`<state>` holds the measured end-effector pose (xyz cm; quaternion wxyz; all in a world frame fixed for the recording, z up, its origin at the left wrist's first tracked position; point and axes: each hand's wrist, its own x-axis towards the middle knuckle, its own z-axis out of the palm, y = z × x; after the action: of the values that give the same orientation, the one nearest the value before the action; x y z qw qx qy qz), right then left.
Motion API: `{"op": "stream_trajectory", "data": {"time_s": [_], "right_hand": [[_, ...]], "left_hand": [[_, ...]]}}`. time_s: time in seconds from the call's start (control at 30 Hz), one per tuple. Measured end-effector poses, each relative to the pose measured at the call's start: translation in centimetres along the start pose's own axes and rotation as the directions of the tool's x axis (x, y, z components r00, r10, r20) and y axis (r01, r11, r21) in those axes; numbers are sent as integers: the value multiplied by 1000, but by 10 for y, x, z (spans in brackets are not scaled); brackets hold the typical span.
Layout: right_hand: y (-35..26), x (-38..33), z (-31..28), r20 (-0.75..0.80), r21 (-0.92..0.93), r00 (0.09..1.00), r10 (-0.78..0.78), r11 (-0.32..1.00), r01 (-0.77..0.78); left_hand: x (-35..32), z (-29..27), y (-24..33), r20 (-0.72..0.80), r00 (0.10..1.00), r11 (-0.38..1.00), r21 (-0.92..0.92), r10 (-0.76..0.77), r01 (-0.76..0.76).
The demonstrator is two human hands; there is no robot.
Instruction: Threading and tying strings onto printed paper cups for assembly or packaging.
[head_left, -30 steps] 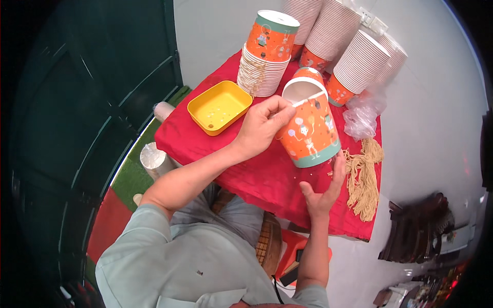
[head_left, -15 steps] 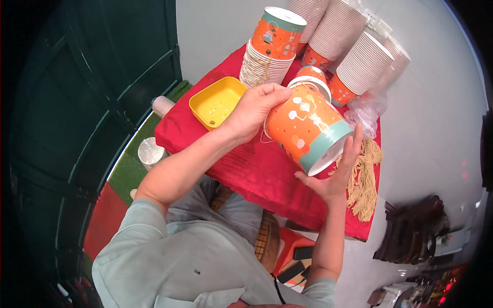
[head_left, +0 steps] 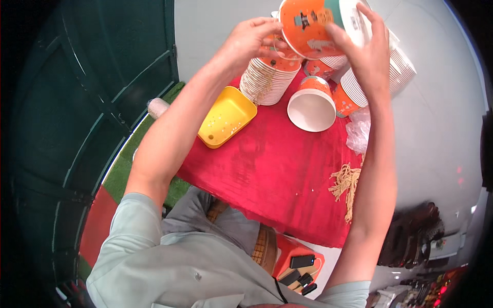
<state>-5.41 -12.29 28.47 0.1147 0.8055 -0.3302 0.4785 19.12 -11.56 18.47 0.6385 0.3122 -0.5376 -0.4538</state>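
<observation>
Head: right grip (head_left: 372,57) holds tub (head_left: 310,31) (tray (head_left: 233,107) contains specks (head_left: 233,124)).

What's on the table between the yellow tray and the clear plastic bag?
In the head view: an orange tub, white mouth turned toward the person, sits between yellow tray and clear plastic bag. Red cloth shows on either side.

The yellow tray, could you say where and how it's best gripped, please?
Perhaps pinch the yellow tray by its right wall, from the right: it sits open side up, that rim uncovered, while the left forearm partly hides its left edge.
</observation>
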Motion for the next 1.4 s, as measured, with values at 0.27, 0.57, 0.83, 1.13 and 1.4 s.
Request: {"op": "stream_trajectory", "data": {"time_s": [0.27,0.57,0.83,1.13,1.4], "right_hand": [[8,59,64,41,-75,996,81,994,-77],[0,81,91,421,-69,876,236,971,-228],[0,53,111,442,-111,863,244,970,-218],[24,40,132,407,362,894,-189,932,32],[82,27,166,105,529,824,-557,733,428]], "left_hand": [[52,-62,-26,-74,996,979,-202,-39,23],[31,-66,-69,-243,970,975,220,26,29],[19,-62,-100,-146,989,959,279,0,42],[17,-68,-111,-164,986,944,315,-44,94],[18,-70,-114,-151,987,936,336,-56,105]]}}
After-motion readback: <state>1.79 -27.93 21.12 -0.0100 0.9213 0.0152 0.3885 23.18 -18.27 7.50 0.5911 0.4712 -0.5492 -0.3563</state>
